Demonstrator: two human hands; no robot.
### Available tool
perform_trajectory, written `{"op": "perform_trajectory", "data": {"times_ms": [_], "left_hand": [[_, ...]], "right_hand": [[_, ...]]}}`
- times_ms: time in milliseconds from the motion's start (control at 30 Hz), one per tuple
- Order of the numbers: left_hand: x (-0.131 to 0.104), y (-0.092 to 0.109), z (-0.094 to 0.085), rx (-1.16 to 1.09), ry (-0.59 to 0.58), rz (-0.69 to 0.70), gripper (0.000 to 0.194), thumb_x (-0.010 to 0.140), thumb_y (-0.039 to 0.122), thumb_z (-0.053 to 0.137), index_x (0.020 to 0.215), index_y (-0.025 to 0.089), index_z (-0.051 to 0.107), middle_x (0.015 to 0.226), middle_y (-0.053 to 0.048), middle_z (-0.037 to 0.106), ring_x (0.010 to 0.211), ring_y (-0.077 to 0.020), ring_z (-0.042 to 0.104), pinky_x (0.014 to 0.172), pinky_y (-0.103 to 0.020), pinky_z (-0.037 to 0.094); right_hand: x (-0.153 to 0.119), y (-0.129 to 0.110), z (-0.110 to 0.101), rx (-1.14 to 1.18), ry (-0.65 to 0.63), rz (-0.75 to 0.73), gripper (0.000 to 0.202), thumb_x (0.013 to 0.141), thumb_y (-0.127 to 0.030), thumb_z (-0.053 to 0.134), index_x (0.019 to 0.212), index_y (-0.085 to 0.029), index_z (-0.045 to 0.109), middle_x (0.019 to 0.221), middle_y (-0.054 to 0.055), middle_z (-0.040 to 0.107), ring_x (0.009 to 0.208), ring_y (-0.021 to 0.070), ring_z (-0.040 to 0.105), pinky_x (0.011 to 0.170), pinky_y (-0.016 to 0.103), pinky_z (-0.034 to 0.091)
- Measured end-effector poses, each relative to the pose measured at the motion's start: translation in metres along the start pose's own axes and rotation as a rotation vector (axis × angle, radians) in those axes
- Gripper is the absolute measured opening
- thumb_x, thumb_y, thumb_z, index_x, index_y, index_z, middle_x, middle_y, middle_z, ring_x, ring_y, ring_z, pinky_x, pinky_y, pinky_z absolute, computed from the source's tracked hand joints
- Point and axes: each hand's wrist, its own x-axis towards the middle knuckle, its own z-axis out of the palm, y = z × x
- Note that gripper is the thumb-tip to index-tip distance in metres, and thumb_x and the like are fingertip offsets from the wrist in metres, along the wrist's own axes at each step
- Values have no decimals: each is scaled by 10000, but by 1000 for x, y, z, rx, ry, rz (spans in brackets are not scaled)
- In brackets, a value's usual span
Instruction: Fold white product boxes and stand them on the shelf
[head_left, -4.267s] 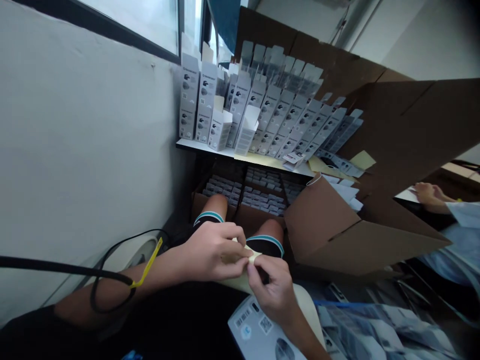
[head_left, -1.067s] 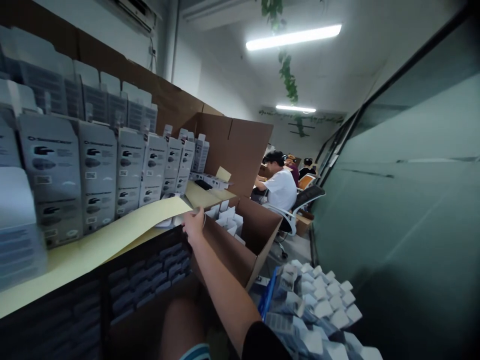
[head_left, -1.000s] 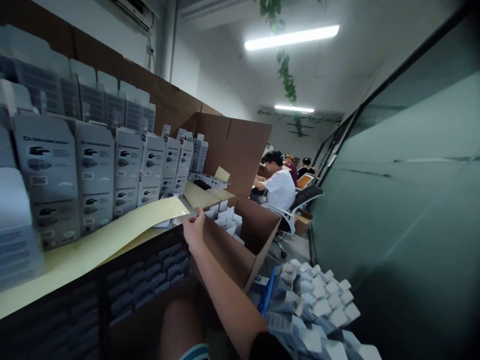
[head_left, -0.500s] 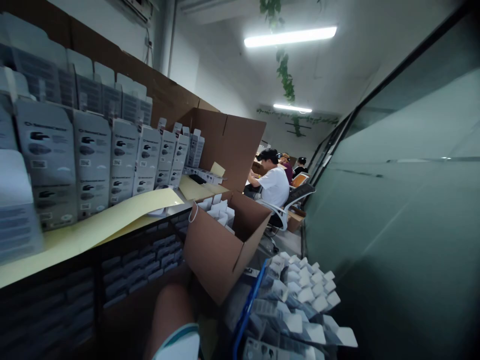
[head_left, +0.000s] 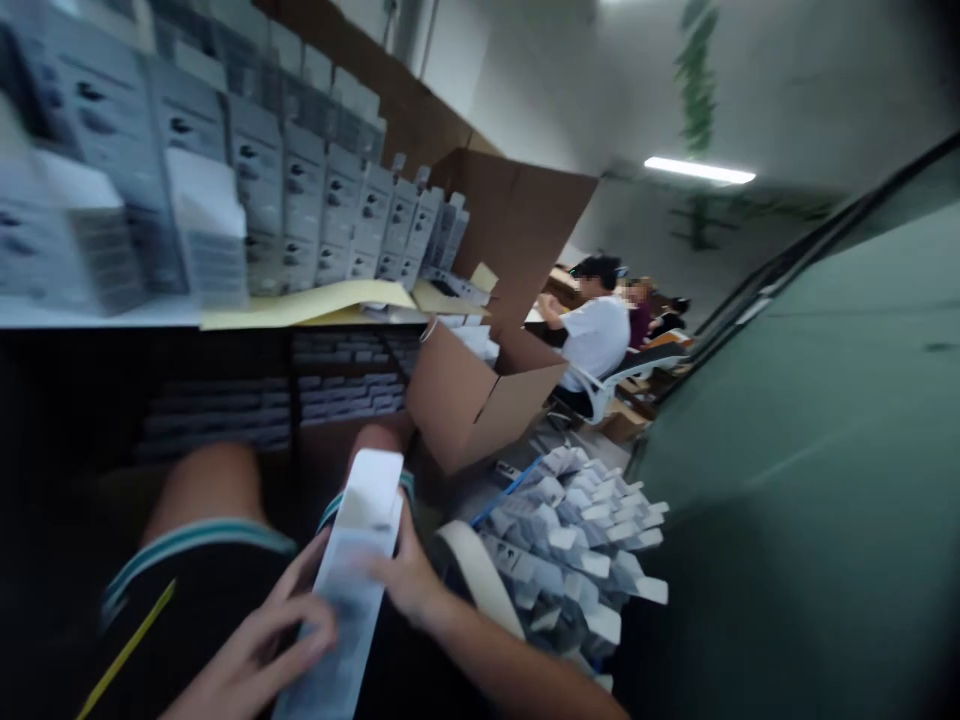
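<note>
A long pale printed box with a raised white end flap is held over my lap, tilted away from me. My left hand has its fingers wrapped round the box's lower left side. On the upper right side, my right hand grips the same box, its fingers blurred against the front face. Similar printed boxes stand upright in rows on the table at the left, with yellow sheets lying by them.
An open cardboard carton holding white pieces stands ahead. Many flapped boxes fill a blue-edged container at the right. A glass partition runs along the right side. People sit farther back, one in a white shirt.
Both hands and the held box have come into view over my lap. The camera's view has turned and tilted down, so the table and carton appear higher up.
</note>
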Motion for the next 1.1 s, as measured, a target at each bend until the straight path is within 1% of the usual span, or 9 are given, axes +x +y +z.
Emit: {"op": "perform_trajectory", "data": {"times_ms": [67,133,267,333,433,500,600,667,1100], "left_hand": [[-4,-5,6,49,33,-4,263,741,561,709,742,298,725,1552,77,415,1492,-364,253,1212,-541,292],[-5,-7,6,104,29,39,322,787,564,647,765,254,726,1606,26,323,1526,-353,148,1238,-531,211],[0,-6,-1,67,126,77,353,784,564,631,789,218,702,1585,-65,335,1510,-353,201,1215,-527,246],[5,-7,-4,62,201,102,353,781,566,622,775,217,681,1532,-94,404,1499,-361,218,1209,-544,239],[8,-11,-7,78,296,110,340,786,555,602,767,220,661,1514,-100,406,1510,-365,163,1224,-555,177],[6,-15,-7,99,326,114,337,797,548,581,778,220,657,1517,-105,384,1518,-361,127,1233,-548,151],[4,-18,-8,139,349,120,342,818,540,551,809,218,664,1539,-107,332,1518,-354,128,1242,-532,135],[4,-19,-9,164,362,123,341,831,535,536,830,222,673,1551,-97,308,1517,-347,134,1247,-526,122],[8,-28,-15,264,330,118,437,855,607,474,956,259,718,1517,-73,343,1511,-369,147,1244,-552,132]], "right_hand": [[-6,2,7,14,-32,-2,986,575,-366,863,1412,-310,344,1224,50,676,1090,275,661,976,447,512],[-8,3,13,24,-69,1,914,638,-401,827,1413,-295,354,1217,58,676,1092,267,654,983,440,504],[0,3,21,-37,-100,-22,929,734,-528,737,1483,-288,243,1295,93,603,1164,269,611,1035,453,453],[5,1,19,-144,-28,-145,901,790,-578,655,1509,-281,201,1317,107,554,1218,272,565,1070,458,407],[3,-10,15,-412,105,-454,698,838,-526,611,1443,-274,371,1330,107,511,1240,271,504,1047,429,385],[-4,-19,15,-563,39,-554,438,851,-458,614,1235,-250,575,1141,82,594,1037,238,572,901,369,443],[-14,-28,23,-625,-216,-410,226,829,-418,641,912,-209,661,701,-7,559,624,148,498,606,275,400],[-17,-26,29,-586,-300,-279,237,786,-415,683,864,-192,666,601,-41,508,536,117,428,530,247,333],[-1,-9,27,-364,-297,-130,388,741,-528,738,672,-167,613,434,-87,441,369,52,314,412,211,204]]}}
